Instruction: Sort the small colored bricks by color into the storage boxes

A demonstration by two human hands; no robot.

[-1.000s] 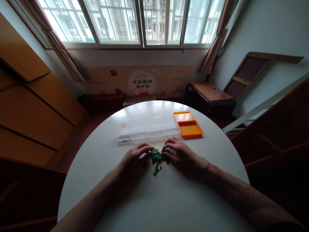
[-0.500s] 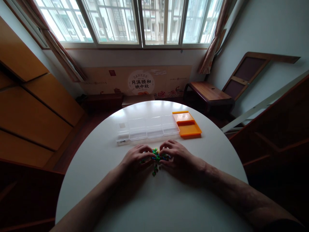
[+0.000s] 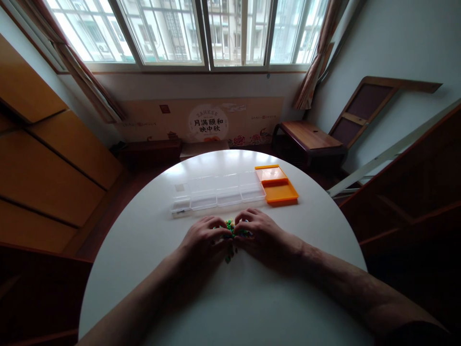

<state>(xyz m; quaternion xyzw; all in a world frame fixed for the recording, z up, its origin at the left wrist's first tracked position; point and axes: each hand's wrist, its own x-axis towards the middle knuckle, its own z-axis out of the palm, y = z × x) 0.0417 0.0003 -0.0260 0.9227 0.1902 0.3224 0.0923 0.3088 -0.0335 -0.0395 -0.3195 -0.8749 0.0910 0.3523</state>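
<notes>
A small heap of tiny coloured pieces, mostly green with some yellow, blue and dark ones, lies on the white round table. My left hand curls around the heap's left side, its fingers bent inward among the pieces. From the other side my right hand does the same, so the fingertips of both hands nearly meet. The hands partly cover the heap, and exactly which pieces they pinch is hidden. A few loose green and dark pieces lie nearer to me, below the fingers.
Beyond the hands stands an open, clear plastic compartment box. At its right end is an orange tray with two sections. A wooden chair is past the table's far right edge, and a cardboard panel leans under the window.
My fingertips have drawn slightly closer together over the heap, covering a bit more of it. The whole view has shifted a little; the box and tray stay put on the table.
</notes>
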